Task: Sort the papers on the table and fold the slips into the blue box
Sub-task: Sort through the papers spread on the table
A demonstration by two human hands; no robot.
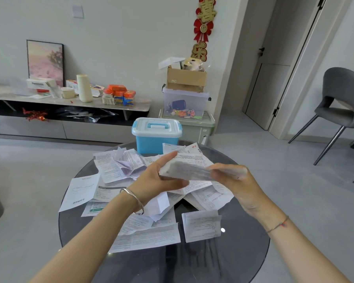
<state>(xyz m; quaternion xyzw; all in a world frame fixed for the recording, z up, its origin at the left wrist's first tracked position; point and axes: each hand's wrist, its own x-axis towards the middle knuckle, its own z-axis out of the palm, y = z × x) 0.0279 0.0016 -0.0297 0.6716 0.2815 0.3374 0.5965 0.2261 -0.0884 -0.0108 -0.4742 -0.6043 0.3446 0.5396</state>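
Above the middle of the round glass table [243, 252] both hands hold one printed slip [189, 170], blurred by motion. My left hand [157, 176] grips its left end between thumb and fingers. My right hand [233, 178] pinches its right end. Under the hands lie several loose printed papers [147, 237], some creased, and a small folded slip [201, 224] sits at the front right. The blue box [151, 142] with a white lid and blue handle stands shut at the table's far edge, behind the papers.
A grey chair [339, 105] stands at the right. Stacked storage bins with a cardboard box [186, 80] on top rise behind the table. A low sideboard [70, 103] with packets runs along the left wall. A closed door [274, 68] is at the back right.
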